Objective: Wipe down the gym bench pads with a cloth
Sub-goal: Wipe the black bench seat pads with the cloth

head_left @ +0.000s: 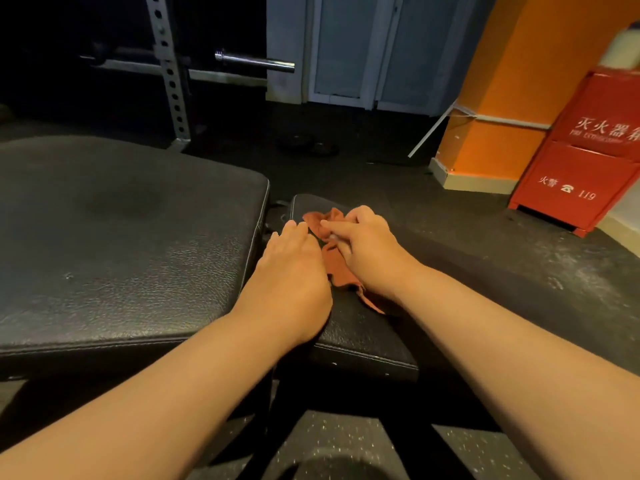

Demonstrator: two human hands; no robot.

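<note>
Head view: a rust-coloured cloth [337,271] lies bunched on the small seat pad [360,334], from its middle toward the far edge. The right hand [367,244] pinches the cloth with curled fingers. The left hand [291,268] rests at the cloth's left side, fingers fairly straight. This looks like gathering the cloth before a stroke. Next it probably needs flattening under a palm, then sweeps across this pad and the large back pad [121,237] alongside.

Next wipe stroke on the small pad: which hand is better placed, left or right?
Right, probably. The right hand has its grip on the cloth atop the small pad. The left hand lies flatter beside the cloth, with no visible hold on it.
</note>
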